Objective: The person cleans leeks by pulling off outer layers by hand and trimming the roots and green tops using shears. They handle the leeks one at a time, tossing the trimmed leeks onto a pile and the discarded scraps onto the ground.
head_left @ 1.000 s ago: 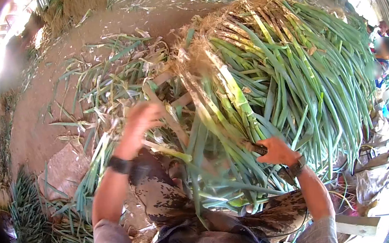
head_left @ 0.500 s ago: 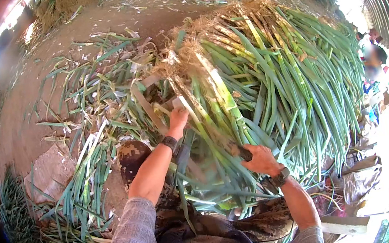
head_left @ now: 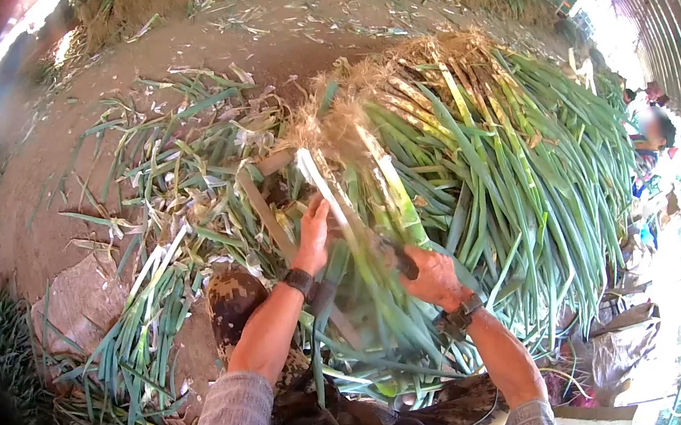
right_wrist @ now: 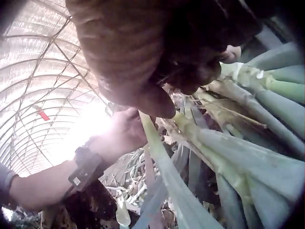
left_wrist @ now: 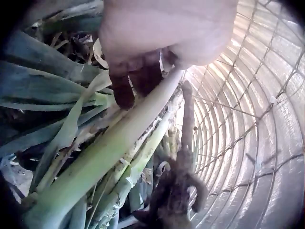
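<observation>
A stripped green onion [head_left: 311, 172], its lower stalk smooth and white, lies slanting in front of me. My left hand [head_left: 314, 237] grips it partway along the stalk; in the left wrist view the fingers [left_wrist: 125, 95] curl over the pale stem. To the right, my right hand [head_left: 435, 276] holds a short dark-handled tool [head_left: 406, 264], and I cannot tell its kind. Unpeeled green onions [head_left: 393, 184] with brown, rooty ends lie beside the white one. From the right wrist view, the left hand [right_wrist: 126, 126] shows just beyond the right hand [right_wrist: 138, 62].
A large heap of green onions [head_left: 517, 181] spreads to the right, roots facing away. Stripped leaves and peelings [head_left: 179, 161] litter the dirt floor [head_left: 37, 196]. Peeled onions [head_left: 139, 316] lie at left. A wooden slat [head_left: 264, 209] stands near my left hand. Another person [head_left: 652, 128] is far right.
My left hand came in from the left, fingers spread, and now holds the stalk. That onion's lower end turned from brown to clean white. The right hand moved left with its tool.
</observation>
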